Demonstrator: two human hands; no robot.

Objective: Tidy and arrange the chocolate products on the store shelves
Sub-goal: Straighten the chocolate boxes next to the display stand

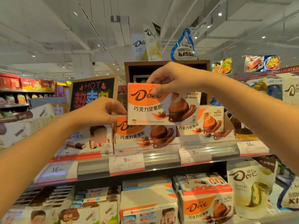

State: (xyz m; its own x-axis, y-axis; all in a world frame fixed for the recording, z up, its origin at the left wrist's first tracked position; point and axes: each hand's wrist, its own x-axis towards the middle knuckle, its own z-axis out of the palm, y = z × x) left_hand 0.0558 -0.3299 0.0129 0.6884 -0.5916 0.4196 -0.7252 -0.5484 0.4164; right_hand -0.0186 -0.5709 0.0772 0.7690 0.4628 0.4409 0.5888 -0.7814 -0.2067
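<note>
We hold an orange and white chocolate box point(161, 105) up in front of the top shelf point(161, 156), its printed face toward us. Our right hand point(171, 80) pinches the box along its upper edge, thumb on the front over the brand name and fingers curled behind. Our left hand point(103, 110), at 9 o'clock from the box, grips its left edge with curled fingers, though the fingertips are hidden behind the carton. The box hangs upright, just above a row of matching boxes point(145, 135) standing on the shelf, and its lower edge overlaps the top of them. More of the same boxes point(208, 120) stand at 4 o'clock from the held one. At 8 o'clock sits a white and red carton of chocolate bars point(90, 141). Price tags point(127, 161) line the shelf's front rail. On the lower shelf at 6 o'clock lie further cartons point(205, 206), blurred. A black sign with the word HOT point(93, 92) stands at 10 o'clock, behind our left hand
</note>
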